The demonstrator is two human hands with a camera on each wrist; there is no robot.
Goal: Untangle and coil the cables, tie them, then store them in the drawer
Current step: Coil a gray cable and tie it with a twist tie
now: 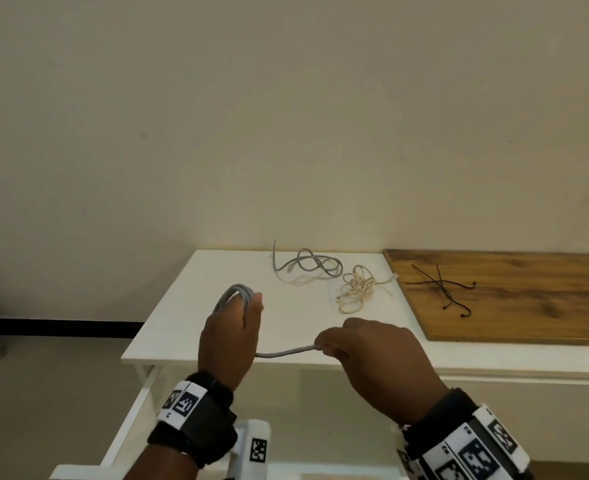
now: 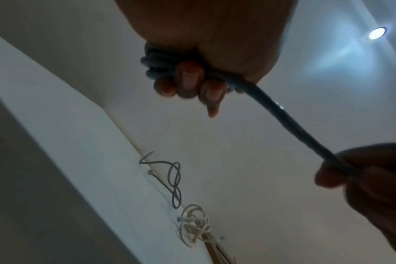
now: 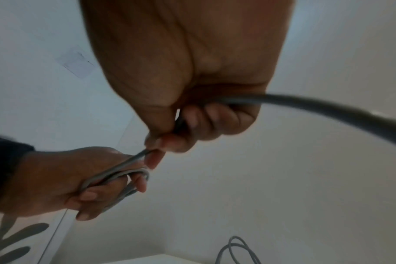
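My left hand [image 1: 229,332] holds a grey cable coil [image 1: 235,293] above the white table [image 1: 168,317], its loops wound round the fingers [image 2: 188,80]. One strand [image 1: 286,351] runs from that coil to my right hand [image 1: 362,351], which pinches it between thumb and fingers [image 3: 170,141]. The tail of the strand leaves the right hand to the right in the right wrist view. A second loose grey cable [image 1: 307,265] and a tangled cream cable [image 1: 357,289] lie at the back of the table.
Thin black ties [image 1: 442,287] lie crossed on a wooden board [image 1: 528,306] at the right. The table stands against a plain wall. A white frame with a printed marker [image 1: 258,448] sits low between my wrists.
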